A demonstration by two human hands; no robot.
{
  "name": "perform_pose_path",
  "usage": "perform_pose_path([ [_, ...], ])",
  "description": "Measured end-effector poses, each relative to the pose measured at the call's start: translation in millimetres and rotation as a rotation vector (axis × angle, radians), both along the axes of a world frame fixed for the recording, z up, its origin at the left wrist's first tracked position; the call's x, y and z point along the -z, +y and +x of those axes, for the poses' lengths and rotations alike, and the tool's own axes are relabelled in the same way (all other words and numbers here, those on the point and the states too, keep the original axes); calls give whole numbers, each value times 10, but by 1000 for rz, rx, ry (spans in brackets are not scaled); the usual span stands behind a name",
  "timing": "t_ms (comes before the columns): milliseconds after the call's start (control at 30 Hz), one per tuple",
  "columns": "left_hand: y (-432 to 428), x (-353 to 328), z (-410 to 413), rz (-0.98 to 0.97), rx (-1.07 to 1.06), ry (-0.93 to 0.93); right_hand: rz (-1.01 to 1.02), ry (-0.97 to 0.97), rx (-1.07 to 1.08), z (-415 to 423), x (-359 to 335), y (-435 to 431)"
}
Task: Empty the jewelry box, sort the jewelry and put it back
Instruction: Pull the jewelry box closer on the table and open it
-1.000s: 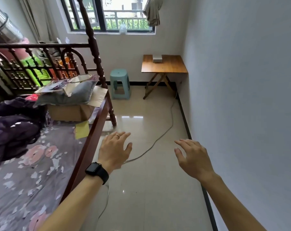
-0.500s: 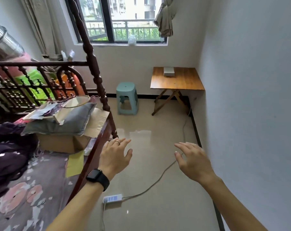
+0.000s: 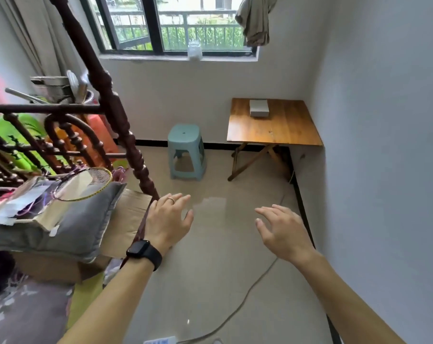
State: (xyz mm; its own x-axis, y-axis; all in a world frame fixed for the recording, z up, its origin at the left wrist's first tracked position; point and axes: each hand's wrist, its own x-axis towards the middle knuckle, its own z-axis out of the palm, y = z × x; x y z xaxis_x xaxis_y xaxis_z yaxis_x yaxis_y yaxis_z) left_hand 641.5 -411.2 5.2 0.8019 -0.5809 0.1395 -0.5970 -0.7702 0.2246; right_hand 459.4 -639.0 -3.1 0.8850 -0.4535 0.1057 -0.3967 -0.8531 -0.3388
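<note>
Right now both hands are empty. The left hand (image 3: pixel 167 220) is palm down w/ fingers spread and relaxed, a ring on one finger and a black watch (image 3: pixel 144 253) at the wrist. The right hand (image 3: pixel 281 229) is likewise loose, fingers fanned, gripping nothing. Neither touches anything; both hang over bare floor. A small pale box, prob. the jewelry box (image 3: pixel 259 108), looks closed and sits at 1 o'clock, well apart from the hands, on the far part of a wooden folding table (image 3: pixel 285 130) in the corner. No jewelry shows, so by my read emptying isn't begun; next is reaching the table. Risks: a grey cable (image 3: pixel 245 297) snakes over the floor from 6 o'clock toward the table legs at 1, w/ a power strip (image 3: pixel 157 341) at the bottom edge, so a foot could snag it en route. The carved bedpost (image 3: pixel 112 103) and bed corner crowd 10 o'clock, near the left arm. A teal stool (image 3: pixel 185 137) stands at 12, near the table. The wall (image 3: pixel 384 145) closes off 3 o'clock. An open lane runs 12–1 between stool and wall, and the table's near part is bare for laying pieces out.
</note>
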Motion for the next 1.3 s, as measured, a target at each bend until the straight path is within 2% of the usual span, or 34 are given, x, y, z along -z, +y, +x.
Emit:
perform_pose_path([
  [400, -1128, 28, 2139, -15, 1, 1, 26, 32, 24, 1965, 55, -1060],
  [633, -2019, 164, 3460, -15, -36, 17, 52, 65, -22, 3414, 251, -1995],
  [1000, -3243, -68, 5627, 2, -113, -3, 102, 48, -87, 5688, 39, -3373],
  [1300, -4166, 142, 7449, 41, 32, 26, 95, 44, 12, 7270, 188, -4113],
])
